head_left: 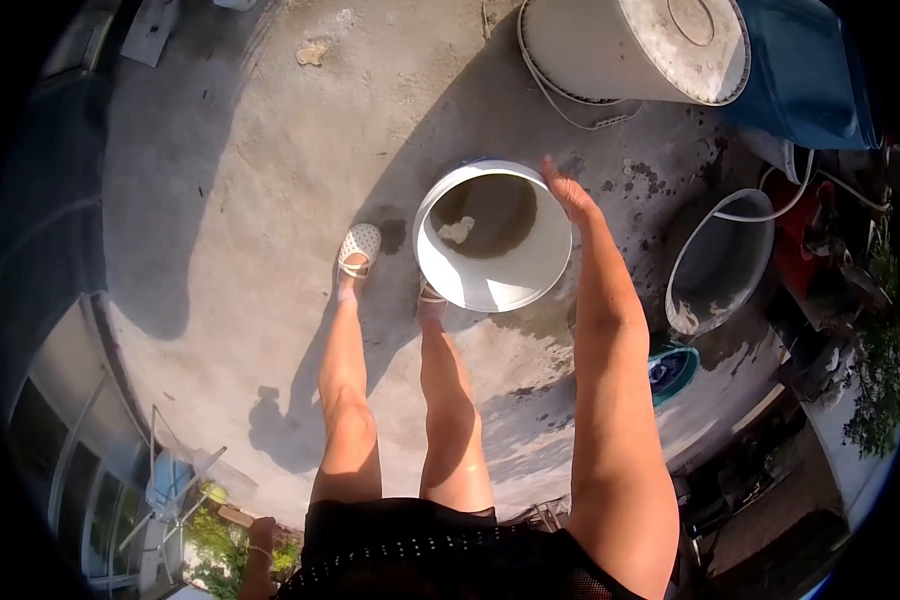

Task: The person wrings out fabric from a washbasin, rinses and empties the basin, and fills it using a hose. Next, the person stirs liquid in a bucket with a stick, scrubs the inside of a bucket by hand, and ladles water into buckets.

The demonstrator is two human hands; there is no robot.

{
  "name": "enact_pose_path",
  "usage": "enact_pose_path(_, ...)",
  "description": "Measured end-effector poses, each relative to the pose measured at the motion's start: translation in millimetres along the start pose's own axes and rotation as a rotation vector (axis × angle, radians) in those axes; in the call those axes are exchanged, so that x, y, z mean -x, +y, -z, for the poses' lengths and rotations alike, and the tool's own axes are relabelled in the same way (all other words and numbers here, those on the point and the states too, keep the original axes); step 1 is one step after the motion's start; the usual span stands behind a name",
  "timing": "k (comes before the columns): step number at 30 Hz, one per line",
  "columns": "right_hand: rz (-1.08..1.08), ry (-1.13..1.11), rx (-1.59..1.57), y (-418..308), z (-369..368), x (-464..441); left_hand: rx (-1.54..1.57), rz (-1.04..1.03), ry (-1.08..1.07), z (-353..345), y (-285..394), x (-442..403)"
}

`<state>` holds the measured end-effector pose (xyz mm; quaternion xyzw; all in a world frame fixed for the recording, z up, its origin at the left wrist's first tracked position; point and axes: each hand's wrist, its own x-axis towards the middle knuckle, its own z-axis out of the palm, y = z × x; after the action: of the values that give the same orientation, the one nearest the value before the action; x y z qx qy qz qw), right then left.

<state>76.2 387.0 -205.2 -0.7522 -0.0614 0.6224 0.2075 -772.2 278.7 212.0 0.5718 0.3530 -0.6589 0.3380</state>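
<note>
A white plastic bucket (pixel 545 262) is in front of my feet, its mouth facing me. Murky brownish water (pixel 505 225) lies inside, with a pale patch in it. My right hand (pixel 568 192) grips the bucket at the right side of its rim; some of its fingers are hidden by the wall. Down at the lower left edge, my left hand (pixel 260 533) hangs away from the bucket with a bracelet at its wrist. Its fingers do not show clearly. The bucket partly covers my right shoe (pixel 431 291), while my left white clog (pixel 359 248) stands beside it.
A large white lidded bucket (pixel 590 45) with a wire handle stands at the upper right, beside a blue container (pixel 805 75). A grey tub (pixel 722 262) and a teal basin (pixel 678 375) lie to the right. Left is a drying rack (pixel 170 500). Wet spots mark the concrete (pixel 300 130).
</note>
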Motion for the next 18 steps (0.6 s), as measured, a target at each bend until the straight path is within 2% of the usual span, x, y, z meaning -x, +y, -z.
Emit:
enact_pose_path(1, -0.064, -0.011, -0.028, -3, 3, 6, 0.501, 0.089, 0.167, -23, -20, 2)
enact_pose_path(2, -0.039, -0.056, -0.03, -3, 9, 15, 0.748, 0.175, 0.182, -15, -26, 5)
enact_pose_path(4, 0.119, 0.007, 0.097, 5, 19, 33, 1.124, 0.368, 0.15, 5, -32, 12)
enact_pose_path(6, 0.076, 0.071, 0.194, 48, 29, 28, 1.218, 0.368, 0.197, 17, -41, 12)
enact_pose_path(8, 0.027, 0.144, 0.29, 73, 29, 42, 0.992, 0.055, 0.429, 10, -69, 7)
enact_pose_path(10, 0.123, 0.527, 0.494, 87, 6, 86, 0.911, -0.072, 0.51, 36, -60, 3)
enact_pose_path(11, 0.156, 0.606, 0.397, 90, -9, 104, 1.334, 0.165, 0.34, 62, -46, 6)
enact_pose_path(12, 0.191, 0.688, 0.301, 91, -24, 121, 1.314, 0.14, 0.342, 81, -25, 17)
enact_pose_path(13, 0.029, 0.617, 0.209, 85, -34, 138, 1.345, 0.214, 0.336, 100, -12, 21)
enact_pose_path(14, -0.008, 0.602, -0.036, 86, -49, 162, 1.327, 0.238, 0.317, 144, -16, 7)
enact_pose_path(16, -0.108, 0.321, -0.765, 71, -85, 206, 1.167, 0.29, 0.289, 175, -17, 12)
enact_pose_path(17, -0.113, 0.217, -1.015, 58, -102, 224, 1.116, 0.283, 0.293, 186, -22, 3)
enact_pose_path(18, -0.058, 0.149, -1.061, 48, -117, 236, 1.065, 0.28, 0.299, 196, -34, -4)
